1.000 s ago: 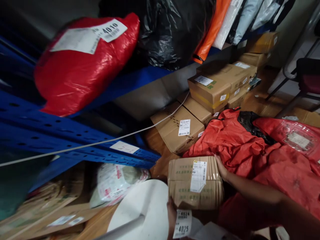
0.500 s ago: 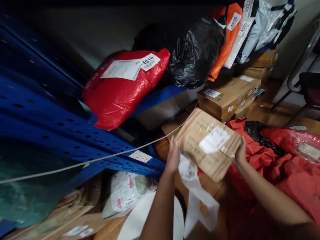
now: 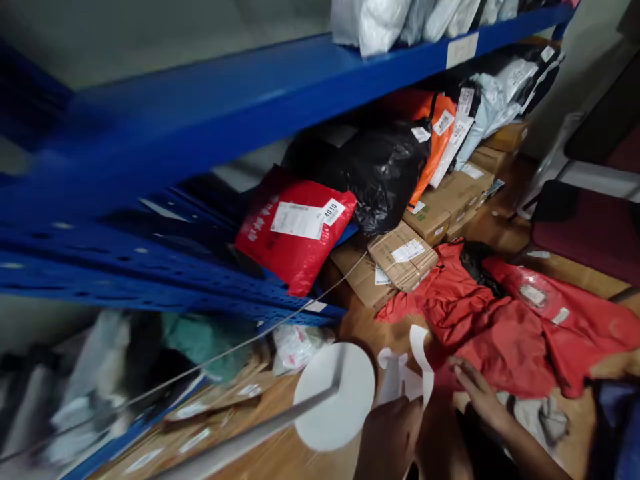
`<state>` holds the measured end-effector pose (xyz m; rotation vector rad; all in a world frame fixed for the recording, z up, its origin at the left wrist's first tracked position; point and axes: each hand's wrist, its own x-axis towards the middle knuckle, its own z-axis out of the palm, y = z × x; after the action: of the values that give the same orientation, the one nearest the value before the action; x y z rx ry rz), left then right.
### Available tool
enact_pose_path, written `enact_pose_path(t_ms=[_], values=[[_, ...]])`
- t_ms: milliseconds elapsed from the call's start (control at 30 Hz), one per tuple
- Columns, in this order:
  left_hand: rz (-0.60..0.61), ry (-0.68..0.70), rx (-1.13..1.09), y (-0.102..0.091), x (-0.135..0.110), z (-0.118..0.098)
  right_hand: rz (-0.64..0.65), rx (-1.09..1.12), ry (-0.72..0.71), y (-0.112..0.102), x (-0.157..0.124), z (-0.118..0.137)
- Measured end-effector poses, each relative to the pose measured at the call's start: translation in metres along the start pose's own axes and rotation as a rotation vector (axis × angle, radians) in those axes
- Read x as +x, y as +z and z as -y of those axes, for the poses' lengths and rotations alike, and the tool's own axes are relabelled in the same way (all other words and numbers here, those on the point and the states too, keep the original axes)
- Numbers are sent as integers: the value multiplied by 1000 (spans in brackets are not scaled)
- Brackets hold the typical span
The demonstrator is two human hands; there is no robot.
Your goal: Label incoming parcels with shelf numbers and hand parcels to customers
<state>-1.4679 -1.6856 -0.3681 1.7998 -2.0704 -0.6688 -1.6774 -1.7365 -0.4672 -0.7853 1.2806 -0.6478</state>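
My left hand [image 3: 393, 427] is closed round a white paper label strip [image 3: 423, 360], whose upper end curls up above the fist. More white paper [image 3: 393, 373] shows just beyond the knuckles. To its right, my right hand [image 3: 477, 390] is open and holds nothing, its fingers stretched out toward the strip. Beyond both hands, a brown taped carton [image 3: 400, 257] with a white label lies tilted on another cardboard box [image 3: 363, 277] on the floor. Red plastic sacks [image 3: 500, 327] are spread beside my right hand.
Blue metal shelving [image 3: 225, 120] fills the left and top. A red parcel [image 3: 295, 227], a black bag [image 3: 385, 173] and an orange parcel [image 3: 435, 147] sit on the lower shelf. A round white base [image 3: 335, 413] with a pole stands on the floor; a thin cord [image 3: 280, 327] crosses the view. A chair [image 3: 585, 227] stands right.
The brown carton has left both hands and now lies on the box by the shelf. My hands have come back nearer; the left keeps the label strip. The view has shifted, showing the upper shelf.
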Motion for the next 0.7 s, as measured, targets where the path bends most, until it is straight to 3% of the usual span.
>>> enact_pose_path(t_ms=[100,167,267,367,433,500,600,700], values=[[-78,179,156,-72,-28,-80,11,107,12,-12,-71,96],[-129,182,160,-123,-44,-136,191,241,85,-11,-122,171],[-241,36,52,-194,-69,-215,517,274,89,-9,-201,277],[-370,-192,-184,-247,-96,-283,828,50,18,-11,-270,352],[-453,-341,-324,-270,-115,-320,997,-98,-3,-11,-304,381],[-611,-459,-392,-283,-133,-352,1065,-179,-44,-6,-330,398],[-898,-552,-413,-288,-161,-389,1109,-256,-133,9,-363,407],[-1142,-618,-392,-287,-196,-417,1245,-321,-152,28,-397,405]])
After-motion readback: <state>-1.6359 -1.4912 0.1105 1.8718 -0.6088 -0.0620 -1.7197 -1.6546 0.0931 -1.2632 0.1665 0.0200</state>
